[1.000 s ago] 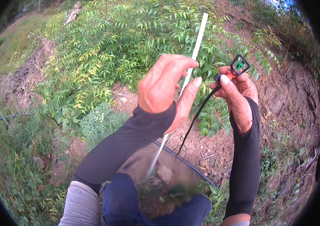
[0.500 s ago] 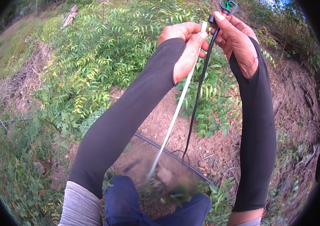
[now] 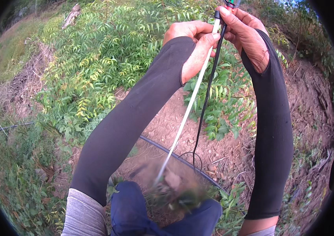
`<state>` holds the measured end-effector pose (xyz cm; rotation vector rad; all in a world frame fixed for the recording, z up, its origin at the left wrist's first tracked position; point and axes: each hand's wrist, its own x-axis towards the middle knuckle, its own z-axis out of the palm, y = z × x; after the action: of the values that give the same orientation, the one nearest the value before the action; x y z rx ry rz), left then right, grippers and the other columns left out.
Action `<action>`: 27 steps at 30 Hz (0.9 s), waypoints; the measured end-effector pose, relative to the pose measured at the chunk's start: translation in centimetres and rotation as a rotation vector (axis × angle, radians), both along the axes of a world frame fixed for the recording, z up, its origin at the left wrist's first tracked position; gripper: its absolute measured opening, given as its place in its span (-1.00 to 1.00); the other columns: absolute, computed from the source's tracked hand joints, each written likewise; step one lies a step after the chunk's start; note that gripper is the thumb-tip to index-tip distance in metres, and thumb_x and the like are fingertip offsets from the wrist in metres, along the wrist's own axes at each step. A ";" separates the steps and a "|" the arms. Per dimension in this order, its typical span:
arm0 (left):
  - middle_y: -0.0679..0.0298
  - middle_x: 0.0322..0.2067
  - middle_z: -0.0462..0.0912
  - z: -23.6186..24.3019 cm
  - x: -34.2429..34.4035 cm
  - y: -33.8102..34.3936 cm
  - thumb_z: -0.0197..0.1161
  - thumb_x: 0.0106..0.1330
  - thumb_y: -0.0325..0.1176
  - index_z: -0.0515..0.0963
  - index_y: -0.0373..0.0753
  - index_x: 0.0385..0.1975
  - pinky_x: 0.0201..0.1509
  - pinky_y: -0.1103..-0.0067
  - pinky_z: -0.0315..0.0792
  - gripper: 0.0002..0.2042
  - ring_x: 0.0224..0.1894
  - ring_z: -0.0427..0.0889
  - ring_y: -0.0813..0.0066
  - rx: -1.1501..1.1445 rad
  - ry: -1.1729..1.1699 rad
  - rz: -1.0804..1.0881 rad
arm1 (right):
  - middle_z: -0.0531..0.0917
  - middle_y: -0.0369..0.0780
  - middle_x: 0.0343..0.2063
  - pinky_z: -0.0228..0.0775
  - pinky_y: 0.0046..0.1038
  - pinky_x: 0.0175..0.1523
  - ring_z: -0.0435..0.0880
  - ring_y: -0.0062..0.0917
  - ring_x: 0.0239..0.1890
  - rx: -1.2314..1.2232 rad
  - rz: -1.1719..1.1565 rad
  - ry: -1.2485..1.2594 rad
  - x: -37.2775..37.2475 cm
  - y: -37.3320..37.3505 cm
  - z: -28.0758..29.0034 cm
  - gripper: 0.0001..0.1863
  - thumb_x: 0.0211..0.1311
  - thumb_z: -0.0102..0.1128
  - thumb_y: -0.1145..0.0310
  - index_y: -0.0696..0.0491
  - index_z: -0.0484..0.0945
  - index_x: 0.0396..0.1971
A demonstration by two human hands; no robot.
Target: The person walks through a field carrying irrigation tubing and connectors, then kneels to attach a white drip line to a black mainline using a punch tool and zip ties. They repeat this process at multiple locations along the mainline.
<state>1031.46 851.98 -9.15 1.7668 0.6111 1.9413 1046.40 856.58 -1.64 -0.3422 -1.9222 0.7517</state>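
Between its thumb and fingers, my left hand [image 3: 196,43] grips a long pale stake [image 3: 192,98] close to its upper end. My right hand [image 3: 247,35] is closed around a small sprinkler head [image 3: 231,4] with green and red parts, cut off by the top edge of the picture. The stake's tip meets a short black collar [image 3: 217,15] at the side of the sprinkler. A thin black tube [image 3: 203,114] hangs from the sprinkler beside the stake and runs down in a loop. The stake's lower end is blurred.
A dark hose [image 3: 163,152] crosses the bare soil [image 3: 167,118] in front of my knees [image 3: 127,200]. Leafy green plants [image 3: 108,59] grow beyond my hands, and a brown earth bank [image 3: 308,90] rises on the right.
The stake's top, earlier apart from the black collar, now meets it. My right hand and the sprinkler have moved slightly up and to the left.
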 end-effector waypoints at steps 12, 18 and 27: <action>0.20 -0.42 0.62 0.2 -0.5 0.4 0.27 0.21 -0.32 0.55 -0.42 -0.19 -0.33 0.65 0.51 -0.71 -0.44 0.61 0.53 0.020 0.029 0.017 | 0.62 -0.27 -0.48 0.42 -0.63 -0.35 0.60 -0.65 -0.46 -0.086 -0.046 0.029 -1.1 -2.2 -0.1 -0.82 0.27 0.10 0.30 0.11 0.53 -0.34; 0.25 -0.56 0.60 0.4 -0.3 -0.1 0.18 0.19 -0.50 0.40 -0.29 0.04 -0.44 0.64 0.51 -0.62 -0.56 0.61 0.58 0.145 0.013 0.089 | 0.61 -0.34 -0.52 0.33 -0.71 -0.44 0.52 -0.73 -0.55 -0.073 -0.101 0.019 -0.7 -2.5 -0.1 -0.85 0.23 0.17 0.33 0.11 0.54 -0.35; 0.32 -0.53 0.51 -1.3 0.9 1.4 0.10 0.21 -0.63 0.34 -0.27 0.00 -0.49 0.71 0.47 -0.66 -0.58 0.52 0.64 0.143 -0.051 -0.191 | 0.57 -0.29 -0.51 0.31 -0.69 -0.46 0.47 -0.73 -0.57 -0.008 -0.091 -0.037 0.5 -1.6 -1.9 -0.79 0.22 0.17 0.35 0.21 0.52 -0.31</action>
<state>1032.34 853.43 -10.43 1.7823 0.2807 1.9307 1046.87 855.00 -3.53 -0.4484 -1.9250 0.6970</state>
